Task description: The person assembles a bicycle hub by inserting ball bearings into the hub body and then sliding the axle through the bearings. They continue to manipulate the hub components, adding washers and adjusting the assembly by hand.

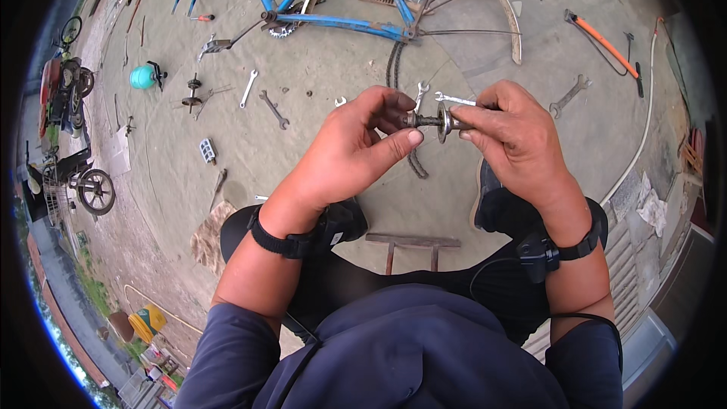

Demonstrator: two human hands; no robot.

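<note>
A dark, greasy bicycle axle (426, 120) lies level between my two hands, in front of my body. My left hand (356, 136) pinches its left end between thumb and fingers. The right end is gripped by my right hand (519, 130), close to a shiny round metal cup (444, 122) on the axle. My fingers hide both ends. Just beyond the hands are a small wrench (454, 98) and a second wrench (421, 95), partly covered. On the ground below, a black bicycle chain (417, 165) runs partly behind the axle.
A blue bicycle frame (344, 23) lies across the far side. Several wrenches, including one (248, 88), lie leftward with a pedal (207, 151) and another axle (193, 92). An orange hacksaw (603, 42) is far right. A small wooden stool (413, 241) stands between my legs.
</note>
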